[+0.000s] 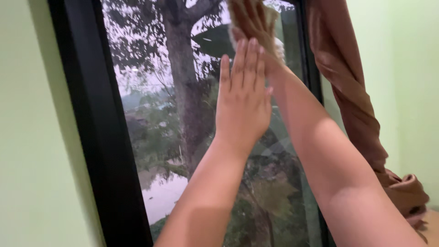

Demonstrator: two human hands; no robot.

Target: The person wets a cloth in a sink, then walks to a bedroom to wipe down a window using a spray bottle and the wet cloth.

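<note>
Count: two hands, one cloth, one window pane, one curtain.
Left hand [242,98]: open and flat against the window pane [183,137], fingers together, pointing up.
Right hand [250,20]: spread over a cloth [274,43], pressing it to the glass at the top.
Cloth: beige, fuzzy, crumpled; axis unclear.
Curtain [352,91]: brown, bunched beside the black frame [91,137].

We have one view only, from the head, close to the window pane [183,137] and facing it squarely but tilted, so its black frame [91,137] leans across the left. Both forearms rise from below toward the pane's top. Right of the pane, a brown curtain [356,105] hangs at the view's edge.
</note>
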